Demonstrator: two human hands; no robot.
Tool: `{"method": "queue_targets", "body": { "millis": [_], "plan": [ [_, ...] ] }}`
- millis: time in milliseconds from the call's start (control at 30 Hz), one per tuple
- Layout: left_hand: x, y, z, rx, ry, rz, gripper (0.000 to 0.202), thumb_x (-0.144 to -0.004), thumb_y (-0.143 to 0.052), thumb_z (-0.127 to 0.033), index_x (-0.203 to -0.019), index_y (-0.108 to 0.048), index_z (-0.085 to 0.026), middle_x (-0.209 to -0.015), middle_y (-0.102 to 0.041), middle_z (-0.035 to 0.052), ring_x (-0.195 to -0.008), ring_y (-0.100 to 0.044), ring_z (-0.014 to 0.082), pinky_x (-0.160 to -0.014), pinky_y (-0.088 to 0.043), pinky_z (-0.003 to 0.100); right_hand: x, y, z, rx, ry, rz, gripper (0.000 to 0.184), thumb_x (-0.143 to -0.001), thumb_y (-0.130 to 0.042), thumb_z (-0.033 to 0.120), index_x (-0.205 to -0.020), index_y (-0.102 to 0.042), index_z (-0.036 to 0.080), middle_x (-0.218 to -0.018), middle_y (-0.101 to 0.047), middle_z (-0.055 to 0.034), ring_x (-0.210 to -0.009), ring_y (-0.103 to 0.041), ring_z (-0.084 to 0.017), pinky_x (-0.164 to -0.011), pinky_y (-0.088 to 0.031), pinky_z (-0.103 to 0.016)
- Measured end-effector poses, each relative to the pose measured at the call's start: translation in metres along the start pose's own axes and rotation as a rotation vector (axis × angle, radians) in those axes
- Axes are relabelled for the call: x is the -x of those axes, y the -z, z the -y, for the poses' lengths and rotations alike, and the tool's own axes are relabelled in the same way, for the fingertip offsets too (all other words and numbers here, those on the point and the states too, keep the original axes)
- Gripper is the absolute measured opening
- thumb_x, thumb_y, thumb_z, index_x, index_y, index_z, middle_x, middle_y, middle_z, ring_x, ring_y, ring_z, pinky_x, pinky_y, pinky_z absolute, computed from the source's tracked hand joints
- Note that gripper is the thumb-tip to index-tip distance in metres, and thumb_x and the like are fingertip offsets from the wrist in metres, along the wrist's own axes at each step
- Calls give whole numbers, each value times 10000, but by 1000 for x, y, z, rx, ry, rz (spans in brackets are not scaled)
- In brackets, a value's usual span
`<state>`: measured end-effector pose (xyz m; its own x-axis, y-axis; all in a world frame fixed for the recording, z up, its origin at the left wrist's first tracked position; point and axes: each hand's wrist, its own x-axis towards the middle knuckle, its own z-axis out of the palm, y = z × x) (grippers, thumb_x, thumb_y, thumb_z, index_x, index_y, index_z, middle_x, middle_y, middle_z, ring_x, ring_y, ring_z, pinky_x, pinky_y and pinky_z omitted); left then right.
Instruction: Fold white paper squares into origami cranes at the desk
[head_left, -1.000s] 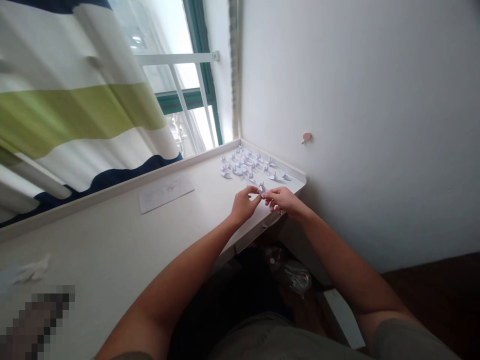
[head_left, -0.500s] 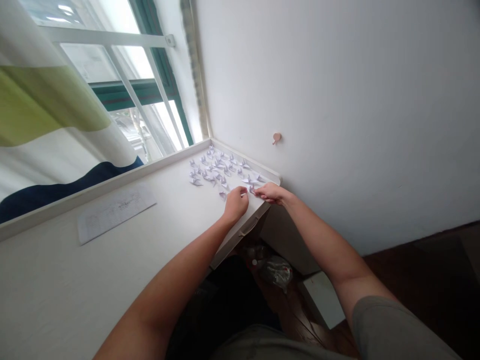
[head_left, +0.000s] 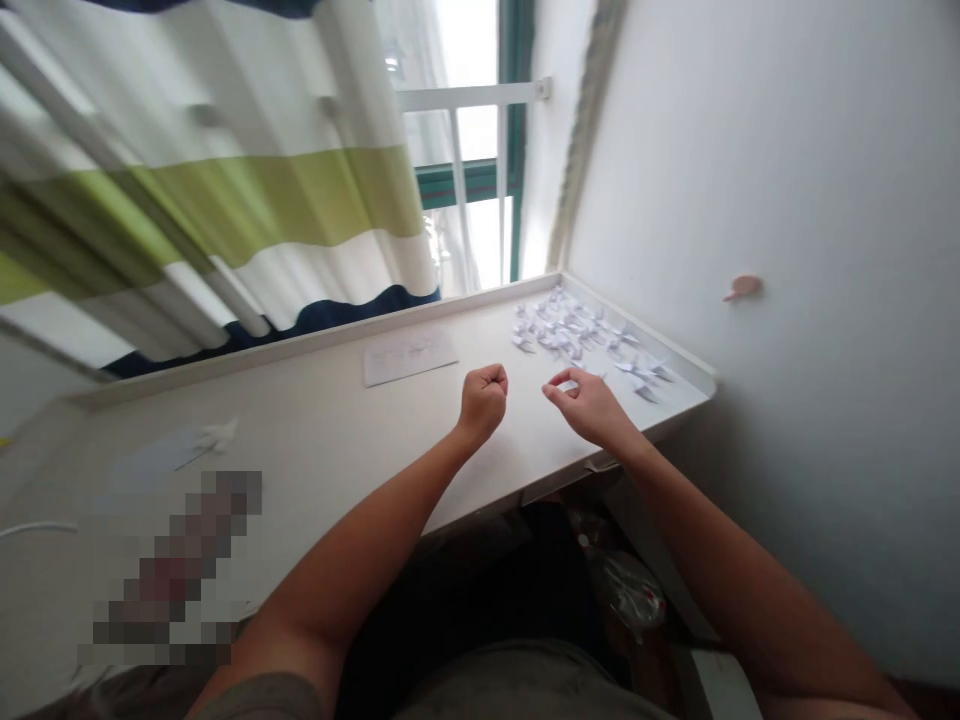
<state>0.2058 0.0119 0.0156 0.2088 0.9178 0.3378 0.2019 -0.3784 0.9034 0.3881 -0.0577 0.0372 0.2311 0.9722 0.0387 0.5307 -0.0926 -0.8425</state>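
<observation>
Several small white folded paper cranes lie grouped in the far right corner of the white table. My left hand hovers above the table as a closed fist with nothing visible in it. My right hand is beside it, fingers curled loosely with thumb and forefinger near each other; nothing shows between them. A single crane lies on the table just beyond my right fingertips. Both hands are short of the crane group.
A white paper sheet lies near the table's back rim. More white paper lies at the left. A striped curtain hangs over the window. A wall bounds the right side. A plastic bag lies under the table.
Both hands have drawn back from the crane group, and the small crane they held is no longer in them. The view swung left, bringing more curtain and table into sight.
</observation>
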Motion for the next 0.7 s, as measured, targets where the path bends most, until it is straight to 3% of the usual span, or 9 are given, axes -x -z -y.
{"method": "queue_targets", "body": {
  "millis": [67, 200, 300, 367, 433, 500, 600, 700],
  "plan": [
    [7, 63, 11, -91, 26, -139, 193, -672, -436, -115, -542, -496, -245, -482, -505, -6, -505, -485, 176, -544, -388, 309, -7, -47, 37, -41, 129, 197, 186, -905, -681, 392, -970, -653, 221, -522, -556, 51, -496, -511, -169, -557, -378, -303],
    [47, 202, 23, -345, 89, -324, 263, -768, -471, -161, -617, -673, -233, -593, -679, 31, -565, -610, 205, -641, -519, 347, -19, -140, 108, -99, 364, 411, 163, -931, -653, 321, -1046, -661, 206, -594, -582, 47, -572, -584, -174, -581, -417, -295],
    [88, 296, 23, -534, 155, -318, 303, -823, -533, -194, -842, -833, -237, -972, -842, 68, -946, -763, 265, -967, -574, 402, -23, -207, 152, -21, 532, 549, 169, -946, -658, 278, -1070, -711, 177, -707, -696, -11, -678, -658, -193, -636, -465, -303],
    [114, 346, 24, -640, 217, -302, 344, -870, -552, -221, -1036, -853, -222, -1201, -827, 78, -1192, -731, 288, -1128, -513, 426, -23, -251, 178, 48, 672, 603, 163, -943, -684, 241, -1075, -752, 172, -830, -771, -52, -774, -704, -201, -704, -504, -303],
    [135, 382, 29, -737, 282, -307, 399, -945, -513, -245, -1191, -818, -175, -1356, -772, 107, -1317, -678, 284, -1209, -450, 427, -21, -293, 200, 139, 801, 637, 195, -959, -678, 207, -1125, -774, 173, -979, -813, -78, -894, -742, -205, -793, -540, -300],
    [148, 407, 40, -822, 353, -326, 435, -1016, -455, -275, -1282, -775, -151, -1421, -734, 129, -1359, -656, 279, -1220, -440, 425, -17, -334, 217, 174, 839, 664, 223, -971, -663, 190, -1156, -783, 161, -1015, -824, -94, -932, -756, -220, -830, -558, -317],
    [157, 431, 63, -924, 450, -346, 432, -1067, -441, -346, -1249, -783, -155, -1352, -764, 159, -1321, -681, 312, -1182, -475, 456, -13, -385, 235, 227, 900, 685, 267, -989, -623, 165, -1205, -779, 144, -1134, -820, -123, -1019, -763, -238, -912, -576, -344],
    [156, 447, 83, -1003, 480, -356, 432, -1066, -457, -294, -1355, -727, -122, -1468, -691, 184, -1405, -621, 319, -1225, -432, 472, -12, -423, 245, 294, 997, 699, 327, -990, -617, 149, -1284, -759, 149, -1355, -756, -148, -1240, -705, -282, -1086, -525, -403]
  ]
}}
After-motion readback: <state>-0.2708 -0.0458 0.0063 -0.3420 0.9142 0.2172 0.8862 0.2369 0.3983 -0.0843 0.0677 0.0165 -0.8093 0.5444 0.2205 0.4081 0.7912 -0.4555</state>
